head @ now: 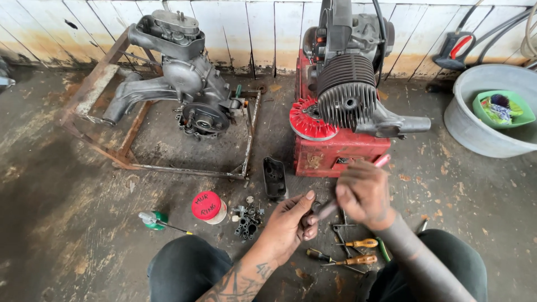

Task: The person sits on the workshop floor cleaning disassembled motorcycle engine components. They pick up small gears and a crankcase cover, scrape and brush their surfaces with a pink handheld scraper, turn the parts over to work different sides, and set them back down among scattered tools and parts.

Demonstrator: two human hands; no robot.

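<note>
Low over the floor, in front of the red box point(335, 154), the right hand point(363, 193) grips a pink-handled screwdriver point(358, 184), its tip meeting a small part pinched in the left hand point(291, 223).

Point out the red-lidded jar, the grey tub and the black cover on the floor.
Jar point(206, 205), head view, on its red lid.
Tub point(469, 130), head view, on its outer wall.
Cover point(274, 178), head view, on its middle.
</note>
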